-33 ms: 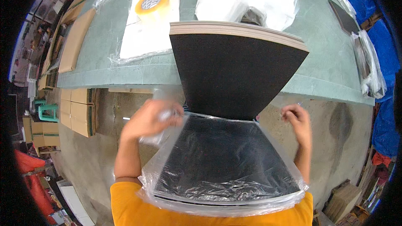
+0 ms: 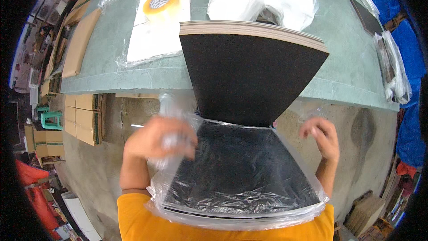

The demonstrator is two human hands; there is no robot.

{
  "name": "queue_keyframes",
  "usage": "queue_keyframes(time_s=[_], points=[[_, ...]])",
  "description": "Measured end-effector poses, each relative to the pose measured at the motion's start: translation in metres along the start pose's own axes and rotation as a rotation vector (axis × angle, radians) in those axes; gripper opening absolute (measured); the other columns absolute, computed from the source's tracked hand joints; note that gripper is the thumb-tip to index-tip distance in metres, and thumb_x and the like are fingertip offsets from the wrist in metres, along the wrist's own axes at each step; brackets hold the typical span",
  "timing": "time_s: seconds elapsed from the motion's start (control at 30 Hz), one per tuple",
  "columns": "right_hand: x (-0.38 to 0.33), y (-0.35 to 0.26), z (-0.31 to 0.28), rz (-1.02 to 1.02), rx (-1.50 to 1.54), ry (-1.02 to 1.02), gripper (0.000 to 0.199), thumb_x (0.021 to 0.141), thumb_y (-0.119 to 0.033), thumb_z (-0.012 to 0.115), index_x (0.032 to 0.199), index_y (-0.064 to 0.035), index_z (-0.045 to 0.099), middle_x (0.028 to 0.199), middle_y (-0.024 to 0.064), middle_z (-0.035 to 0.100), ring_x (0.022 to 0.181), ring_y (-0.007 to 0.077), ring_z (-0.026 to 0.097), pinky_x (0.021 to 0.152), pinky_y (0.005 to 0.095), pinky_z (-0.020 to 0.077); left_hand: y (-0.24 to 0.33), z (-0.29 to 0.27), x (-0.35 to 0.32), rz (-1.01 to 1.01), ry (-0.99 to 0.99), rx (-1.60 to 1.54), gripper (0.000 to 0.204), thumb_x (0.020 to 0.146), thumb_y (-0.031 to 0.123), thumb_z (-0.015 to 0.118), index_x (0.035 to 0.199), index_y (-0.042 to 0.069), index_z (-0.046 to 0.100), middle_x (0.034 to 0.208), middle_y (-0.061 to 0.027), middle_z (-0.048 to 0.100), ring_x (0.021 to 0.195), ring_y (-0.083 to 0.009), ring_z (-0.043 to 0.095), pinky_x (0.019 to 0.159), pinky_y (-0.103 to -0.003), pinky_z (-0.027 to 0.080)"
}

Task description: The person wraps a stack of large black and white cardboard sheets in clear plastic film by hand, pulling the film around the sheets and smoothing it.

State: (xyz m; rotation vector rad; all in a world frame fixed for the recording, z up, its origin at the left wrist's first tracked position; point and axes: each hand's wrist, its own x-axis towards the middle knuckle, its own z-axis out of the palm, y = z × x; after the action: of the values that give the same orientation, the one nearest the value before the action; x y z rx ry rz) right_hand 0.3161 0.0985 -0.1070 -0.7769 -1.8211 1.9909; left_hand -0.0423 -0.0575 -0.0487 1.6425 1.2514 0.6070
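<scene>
A thick stack of black panels [image 2: 249, 76] with pale layered edges rises in front of me, overlapping the table's near edge. Below it a black surface covered in clear plastic film [image 2: 236, 165] reaches back to my orange shirt; the film is crumpled along its near edge. My left hand [image 2: 160, 138], blurred by motion, is beside the left edge of the black surface, its fingers curled around bunched clear film. To the right of the panels, my right hand [image 2: 321, 136] is raised with curled fingers close together; faint clear film shows near it, but what it grips is not clear.
The green table [image 2: 107, 58] holds a roll of clear tape [image 2: 161, 3] on a white sheet [image 2: 156, 40], and white plastic bags [image 2: 258, 0]. Plastic-wrapped panels [image 2: 392, 69] sit at its right end. Cardboard boxes [image 2: 82, 120] and a green stool [image 2: 51, 119] are on the left.
My left hand has come down and slightly nearer to me, the bunched film around it shifting. My right hand has lowered slightly and moved a little outward. The black panels have hardly moved.
</scene>
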Motion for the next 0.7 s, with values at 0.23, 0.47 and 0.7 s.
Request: queue_keyframes(time_s=[0.23, 0.47, 0.7], points=[[0.025, 0.074, 0.076, 0.05, -0.204, -0.781, 0.046, 0.089, -0.031, 0.04, 0.12, 0.0027, 0.041, 0.131, 0.0193, 0.031, 0.123, 0.0306, 0.028, 0.101, 0.0388, 0.0221, -0.08, 0.116, 0.044, -0.146, -0.243, 0.021, 0.022, 0.08, 0.024, 0.056, 0.084, 0.003, 0.053, 0.079, -0.0174, 0.058, 0.078, -0.0333, 0.057, 0.065, -0.04, 0.044], [0.078, 0.074, 0.077, 0.02, -0.278, -0.43, 0.04, 0.079, -0.035, 0.057, 0.096, 0.0013, 0.055, 0.089, 0.0124, 0.06, 0.081, 0.0213, 0.057, 0.07, 0.032, 0.0442, -0.053, 0.089, 0.103, 0.024, 0.356, -0.037, 0.026, 0.083, 0.026, 0.053, 0.075, 0.001, 0.051, 0.068, -0.0114, 0.056, 0.063, -0.0239, 0.058, 0.057, -0.034, 0.045], [0.068, -0.017, 0.047, 0.137, 0.095, -0.378, 0.012, 0.074, -0.009, 0.065, 0.08, 0.0001, 0.06, 0.073, 0.0043, 0.059, 0.068, 0.0096, 0.055, 0.062, 0.0238, 0.0457, 0.018, -0.005, 0.088, 0.093, 0.908, -0.406, 0.028, 0.088, 0.026, 0.047, 0.071, 0.004, 0.051, 0.056, -0.0012, 0.049, 0.05, -0.0064, 0.045, 0.047, -0.019, 0.036]])
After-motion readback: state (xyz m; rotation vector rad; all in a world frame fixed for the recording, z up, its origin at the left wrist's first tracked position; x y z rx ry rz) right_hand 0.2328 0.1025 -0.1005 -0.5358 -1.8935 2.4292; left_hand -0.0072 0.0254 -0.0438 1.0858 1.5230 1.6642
